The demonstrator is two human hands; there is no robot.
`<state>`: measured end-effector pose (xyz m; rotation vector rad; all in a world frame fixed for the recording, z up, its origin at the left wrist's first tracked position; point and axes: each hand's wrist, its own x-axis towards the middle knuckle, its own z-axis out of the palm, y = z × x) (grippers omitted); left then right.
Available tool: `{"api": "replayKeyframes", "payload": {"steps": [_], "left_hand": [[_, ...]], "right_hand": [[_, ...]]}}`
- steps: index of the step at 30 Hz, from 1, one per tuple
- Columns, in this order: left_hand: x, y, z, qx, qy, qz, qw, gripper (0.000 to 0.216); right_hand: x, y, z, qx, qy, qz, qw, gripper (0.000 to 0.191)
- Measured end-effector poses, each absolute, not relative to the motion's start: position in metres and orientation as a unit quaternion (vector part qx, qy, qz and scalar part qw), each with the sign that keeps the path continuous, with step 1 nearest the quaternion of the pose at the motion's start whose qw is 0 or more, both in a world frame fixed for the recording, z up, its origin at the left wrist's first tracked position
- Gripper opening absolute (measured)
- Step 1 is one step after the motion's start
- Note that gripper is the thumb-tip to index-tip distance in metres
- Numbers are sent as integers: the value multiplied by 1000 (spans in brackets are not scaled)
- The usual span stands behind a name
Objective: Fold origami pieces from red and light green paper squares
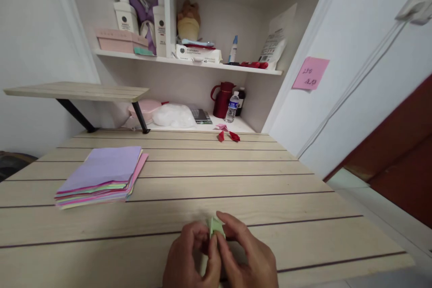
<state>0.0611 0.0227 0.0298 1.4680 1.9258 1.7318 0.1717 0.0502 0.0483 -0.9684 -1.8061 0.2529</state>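
Pale wooden worktop, near edge: your left hand and right hand meet, each grip pinched on a green folded paper. Fingers hide its lower part, and the frame cuts off your wrists. Farther left lies a coloured paper stack. Beyond it are red folded pieces, shape unclear.
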Motion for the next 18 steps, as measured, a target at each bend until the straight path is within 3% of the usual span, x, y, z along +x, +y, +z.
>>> {"api": "replayKeyframes", "payload": {"steps": [4,12,18], "left_hand": [[57,25,22,531,641,554,33,17],[57,24,24,582,639,501,-56,10],[55,25,26,590,618,514,-72,12]], "right_hand": [[174,53,41,-392,-761,124,503,20],[179,53,38,-429,-767,106,465,12],[184,50,38,-387,-777,44,494,13]]}}
